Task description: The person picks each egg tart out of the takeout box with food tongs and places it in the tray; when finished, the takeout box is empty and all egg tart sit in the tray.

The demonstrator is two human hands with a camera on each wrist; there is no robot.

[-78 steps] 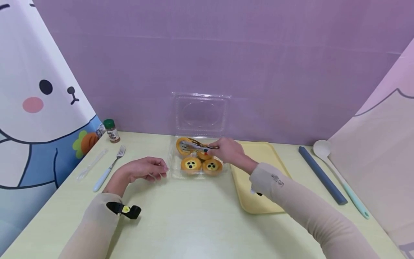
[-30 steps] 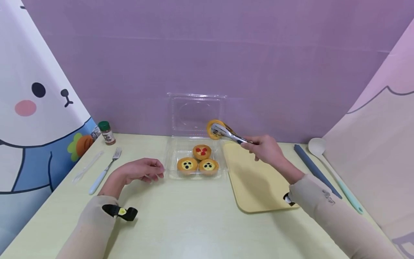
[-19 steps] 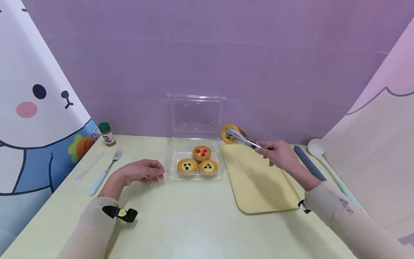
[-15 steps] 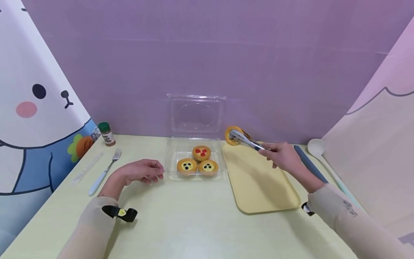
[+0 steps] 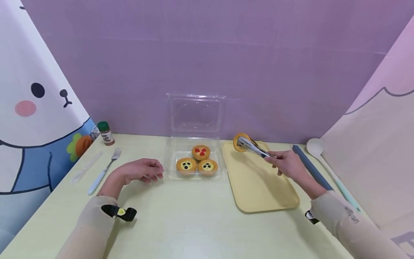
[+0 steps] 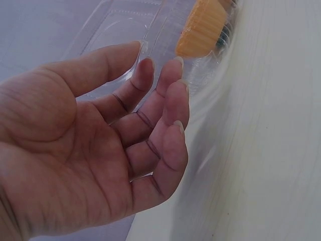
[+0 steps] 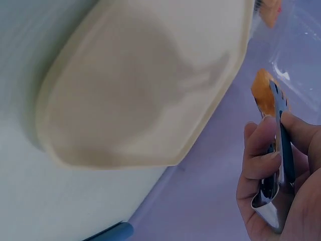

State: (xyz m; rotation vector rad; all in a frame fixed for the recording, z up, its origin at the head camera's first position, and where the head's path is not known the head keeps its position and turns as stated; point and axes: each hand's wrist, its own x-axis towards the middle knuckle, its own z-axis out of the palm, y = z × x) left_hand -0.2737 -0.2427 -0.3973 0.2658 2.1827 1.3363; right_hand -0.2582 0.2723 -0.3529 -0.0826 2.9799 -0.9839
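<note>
My right hand (image 5: 288, 163) grips a pair of metal tongs (image 5: 250, 145), whose tips pinch an egg tart (image 5: 239, 141) turned on its side. The tart overlaps the far left part of the yellow tray (image 5: 258, 194); in the right wrist view the tongs (image 7: 285, 150) lie across the palm, with fingers and thumb around them. My left hand (image 5: 139, 170) holds nothing, its fingers (image 6: 173, 145) loosely curled beside the clear plastic box (image 5: 166, 169). Inside that box sit a tart with red topping (image 5: 201, 152) and two with dark dots (image 5: 186, 166). Its lid (image 5: 196, 115) stands raised behind.
On the left lie a fork (image 5: 105, 172) with a light blue handle and clear wrapped cutlery (image 5: 86, 167), with a green-capped spice jar (image 5: 106, 133) behind. Right of the tray are a dark blue stick (image 5: 312, 167) and a white spoon (image 5: 315, 146) with a mint handle.
The right hand has lifted one tart out of the box with the tongs and carried it right, then lower, over the tray's far end. The left hand has stayed by the box.
</note>
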